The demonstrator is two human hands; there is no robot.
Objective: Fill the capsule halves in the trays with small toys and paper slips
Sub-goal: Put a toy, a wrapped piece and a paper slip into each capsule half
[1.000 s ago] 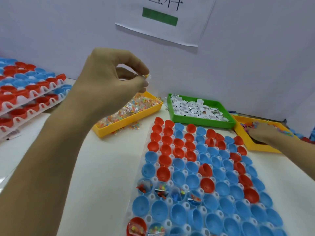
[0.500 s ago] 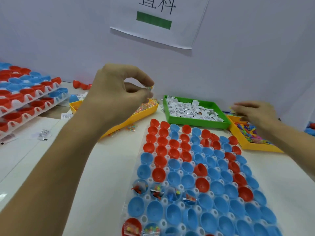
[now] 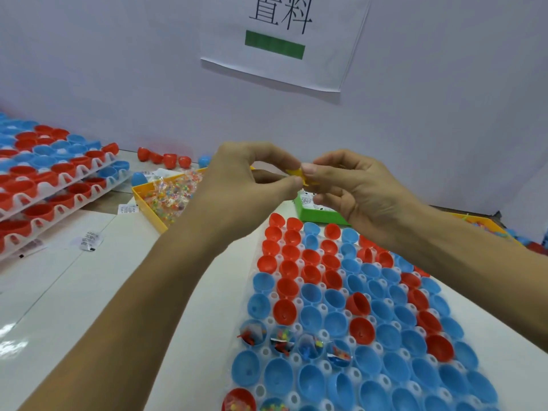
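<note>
Above the far end of the capsule tray [image 3: 311, 390], in the head view, the left hand [image 3: 246, 185] and the right hand [image 3: 358, 191] meet fingertip to fingertip, both pinching one small yellow toy [image 3: 299, 175] between thumb and forefinger; the other fingers of each hand are curled loosely, and the toy is held well clear of the counter [image 3: 89, 292]. The white tray lies on the counter toward its right side and runs from the near edge away to the far side, packed with open capsule halves: red halves [image 3: 292, 269] gathered mostly at the far left of the tray, blue halves [image 3: 382, 366] filling most of the rest, with a few red ones scattered among them. In one row near the near end, four blue halves [image 3: 296, 341] already hold small coloured toys and bits of clear wrapper, and at the very near edge a red half [image 3: 238, 400] holds coloured pieces too. Behind the hands, toward the far edge of the counter, a yellow bin [image 3: 142, 200] carries small clear packets of multicoloured beads, and a green bin [image 3: 320, 216], partly hidden by the right hand, shows white paper slips inside. Another yellow bin [image 3: 486, 223] peeks out past the right forearm near the right edge. At the left edge of the counter, stacked trays of red and blue capsule halves [image 3: 47, 179] sit tilted, loose red halves [image 3: 164, 158] lie along the far edge, and two small printed slips [image 3: 89, 241] lie flat on the counter beside the stack. A paper sign [image 3: 281, 40] with a green bar hangs on the wall.
</note>
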